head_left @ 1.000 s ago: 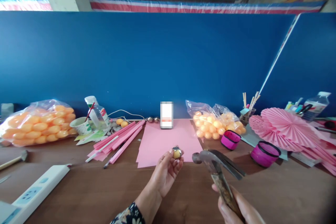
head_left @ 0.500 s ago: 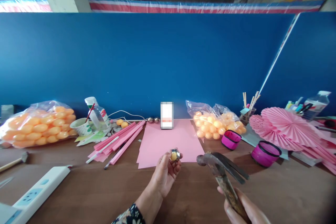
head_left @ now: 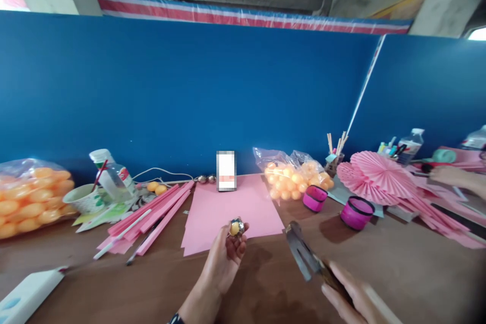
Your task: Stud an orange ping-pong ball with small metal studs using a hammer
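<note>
My left hand is raised over the front edge of a pink paper sheet, fingertips pinched on a small orange ball in a shiny metal ring. To its right my right hand grips the rusty handle of a claw hammer, whose head is tilted and blurred, a hand's width from the ball. Both hands hover above the brown table.
Bags of orange balls sit at the far left and behind the paper. Pink strips, a bottle, a cup, two magenta tubs, pink paper fans and a power strip lie about. Another person's hand works at the right.
The view has swung to the right and up. The hammer head has rolled and tipped down, now blurred. My left hand still holds the ball in much the same pose.
</note>
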A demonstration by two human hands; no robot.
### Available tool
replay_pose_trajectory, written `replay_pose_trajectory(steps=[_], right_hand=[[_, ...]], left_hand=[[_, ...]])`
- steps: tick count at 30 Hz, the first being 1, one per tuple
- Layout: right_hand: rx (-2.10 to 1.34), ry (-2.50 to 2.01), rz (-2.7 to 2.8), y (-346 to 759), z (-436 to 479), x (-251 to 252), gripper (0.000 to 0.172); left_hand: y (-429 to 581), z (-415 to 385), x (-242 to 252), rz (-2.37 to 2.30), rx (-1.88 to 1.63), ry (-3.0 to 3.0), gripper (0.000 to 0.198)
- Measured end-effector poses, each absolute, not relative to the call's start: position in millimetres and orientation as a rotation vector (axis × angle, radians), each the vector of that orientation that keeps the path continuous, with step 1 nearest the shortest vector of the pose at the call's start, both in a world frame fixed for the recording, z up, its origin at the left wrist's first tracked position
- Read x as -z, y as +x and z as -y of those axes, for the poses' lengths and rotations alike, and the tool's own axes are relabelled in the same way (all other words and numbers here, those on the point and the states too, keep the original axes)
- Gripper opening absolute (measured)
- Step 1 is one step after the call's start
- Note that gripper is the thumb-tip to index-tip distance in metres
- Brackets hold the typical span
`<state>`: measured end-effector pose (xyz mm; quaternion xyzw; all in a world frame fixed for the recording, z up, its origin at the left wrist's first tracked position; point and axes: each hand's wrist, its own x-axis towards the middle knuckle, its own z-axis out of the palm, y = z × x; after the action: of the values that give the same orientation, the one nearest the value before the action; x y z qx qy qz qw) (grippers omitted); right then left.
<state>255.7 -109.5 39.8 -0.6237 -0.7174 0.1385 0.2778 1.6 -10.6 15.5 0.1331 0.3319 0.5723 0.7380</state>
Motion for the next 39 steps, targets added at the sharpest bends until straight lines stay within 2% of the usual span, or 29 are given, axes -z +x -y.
replay_pose_trajectory(steps=[17,32,39], right_hand=[[-0.231,-1.788,2.125,285,89,-31,0.031],[0.223,-1.859,2.214,324,63,5,0.032],[0.388,-1.764,2.289,330,56,5,0.029]], left_hand=[[1,11,-17,-0.734,-1.269,0.32,0.022],[1,12,-16,-0.71,-1.313,0.344,0.017],[2,13,-14,-0.708,-1.308,0.329,0.018]])
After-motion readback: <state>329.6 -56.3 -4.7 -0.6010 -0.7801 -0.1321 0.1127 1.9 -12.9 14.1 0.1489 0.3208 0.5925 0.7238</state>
